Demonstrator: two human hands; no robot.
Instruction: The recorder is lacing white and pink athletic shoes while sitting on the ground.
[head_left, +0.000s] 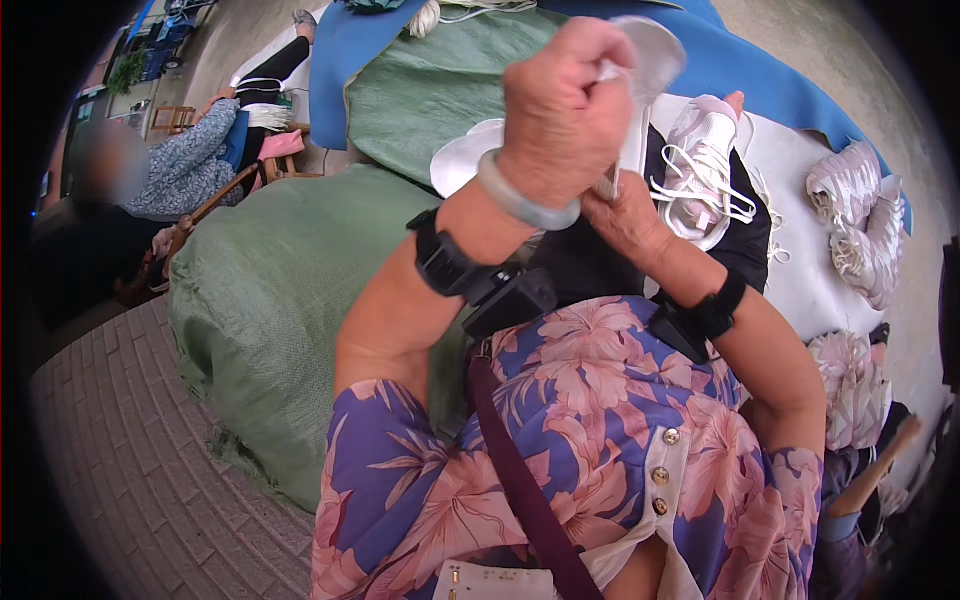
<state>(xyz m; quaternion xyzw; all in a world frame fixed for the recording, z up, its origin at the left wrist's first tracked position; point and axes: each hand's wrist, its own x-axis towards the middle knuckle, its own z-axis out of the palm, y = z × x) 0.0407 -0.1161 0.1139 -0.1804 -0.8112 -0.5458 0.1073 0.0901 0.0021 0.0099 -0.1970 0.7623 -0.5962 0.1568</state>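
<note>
Shoe piece (pixel 658 58), white, smooth and rounded at its upper end, rises between both hands above black trousers (pixel 585 268). Left hand (pixel 568 108) is raised higher, its wrist ringed by a pale bracelet (pixel 518 203), fingers curled into a tight fist against the piece; what they pinch is hidden. Right hand (pixel 630 220) sits just below, fingers closed on the lower end. Beside it lies a shoe (pixel 690 195) with loose white laces (pixel 735 205).
</note>
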